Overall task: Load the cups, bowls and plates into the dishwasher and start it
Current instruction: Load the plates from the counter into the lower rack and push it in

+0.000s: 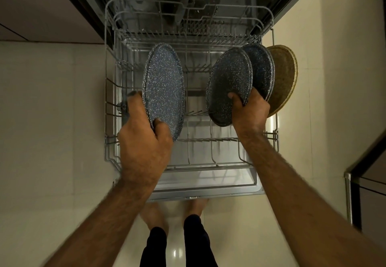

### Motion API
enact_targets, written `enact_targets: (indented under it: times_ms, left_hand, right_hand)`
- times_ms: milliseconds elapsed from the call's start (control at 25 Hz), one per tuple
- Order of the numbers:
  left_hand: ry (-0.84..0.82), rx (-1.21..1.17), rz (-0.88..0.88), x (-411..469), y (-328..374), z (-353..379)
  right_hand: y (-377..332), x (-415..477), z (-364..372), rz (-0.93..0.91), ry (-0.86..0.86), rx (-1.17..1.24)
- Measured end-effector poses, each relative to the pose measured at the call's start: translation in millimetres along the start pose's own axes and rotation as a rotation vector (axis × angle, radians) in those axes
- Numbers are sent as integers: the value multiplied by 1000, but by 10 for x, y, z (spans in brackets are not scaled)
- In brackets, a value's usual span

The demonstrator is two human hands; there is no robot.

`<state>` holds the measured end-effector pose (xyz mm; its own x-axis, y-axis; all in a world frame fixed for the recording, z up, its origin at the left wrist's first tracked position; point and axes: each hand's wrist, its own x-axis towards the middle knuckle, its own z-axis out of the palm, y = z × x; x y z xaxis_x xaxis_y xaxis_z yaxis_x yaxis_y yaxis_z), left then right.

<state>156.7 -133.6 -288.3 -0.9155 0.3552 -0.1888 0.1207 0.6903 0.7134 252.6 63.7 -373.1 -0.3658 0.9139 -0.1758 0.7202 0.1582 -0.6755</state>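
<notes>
The dishwasher [208, 187] stands open with its rack [108, 74] pulled out; no cups or bowls show in it, so loading looks barely begun and starting is far off. On the left, the left hand [144, 139] pinches the near rim of an upright speckled plate [165, 87] over the rack. On the right, the right hand [250, 112] grips a second speckled plate [229, 84]. A third blue plate [263, 68] and a tan plate [286, 74] fan just behind; whether these are held or racked, I cannot tell.
</notes>
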Motion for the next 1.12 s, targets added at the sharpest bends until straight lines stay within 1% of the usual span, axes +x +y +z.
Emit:
enact_targets:
  times_ms: [80, 280, 400, 520, 600, 680, 760, 880, 920, 960, 1000, 1040, 1120]
  left_hand:
    - [-1, -7, -7, -21, 9, -2]
    - [-2, -40, -10, -74, 29, -14]
    - [22, -88, -55, -81, -8, -30]
    - [68, -173, -129, -92, -35, -55]
    - [95, -252, -170, -98, -45, -66]
    - [103, -311, -196, -98, -60, -74]
    - [110, -341, -197, -101, -88, -87]
    - [117, -380, -202, -94, -140, -110]
    - [115, -404, -208, -94, -171, -107]
    - [111, -447, -221, -95, -194, -98]
    - [108, -502, -236, -92, -224, -84]
    - [105, -550, -254, -85, -253, -77]
    - [101, -586, -281, -70, -309, -85]
  right_hand:
    - [-2, -6, -23, -6, -23, -12]
    - [-22, -144, -108, -22, -16, -99]
    - [-74, -286, -152, -18, -11, -139]
    - [-148, -400, -164, -192, 98, -182]
    - [-210, -482, -124, -271, 93, -188]
    - [-217, -551, -61, -256, 30, -181]
    - [-196, -586, -23, -214, 10, -175]
    - [-246, -589, -60, -289, 68, -144]
    - [-293, -604, -71, -306, 64, -127]
    - [-378, -628, -92, -281, 29, -87]
    - [-446, -650, -93, -203, -35, -9]
    - [-507, -664, -89, -83, -114, 105]
    - [-571, -643, -85, 261, -265, 444]
